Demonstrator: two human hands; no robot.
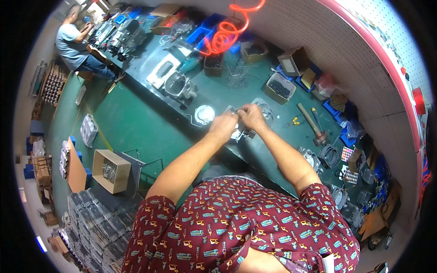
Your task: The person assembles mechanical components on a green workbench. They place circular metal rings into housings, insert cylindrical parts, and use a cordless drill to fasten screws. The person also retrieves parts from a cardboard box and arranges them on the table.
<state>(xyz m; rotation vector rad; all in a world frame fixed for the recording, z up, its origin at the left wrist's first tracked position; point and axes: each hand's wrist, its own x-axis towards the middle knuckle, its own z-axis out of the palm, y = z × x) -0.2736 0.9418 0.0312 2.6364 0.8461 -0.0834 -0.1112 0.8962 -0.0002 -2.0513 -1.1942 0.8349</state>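
Note:
My left hand (pixel 224 125) and my right hand (pixel 251 116) meet at the front edge of the green workbench. The fingers of both are closed on a small part between them, mostly hidden by the hands; its kind does not show. Beneath the hands a metal assembly (pixel 249 133) shows in pieces, grey and white. A round grey metal housing (pixel 267 113) lies just beyond my right hand. Left of my left hand is a round white disc-shaped part (pixel 204 114). Further left stands an open cast metal housing (pixel 176 85).
A hammer (pixel 312 123) and yellow-handled pliers (pixel 295 121) lie to the right. Small-part boxes (pixel 279 88) and blue bins line the back. An orange coiled hose (pixel 227 34) hangs above. A carton (pixel 110 171) stands lower left; another person (pixel 75 45) sits far left.

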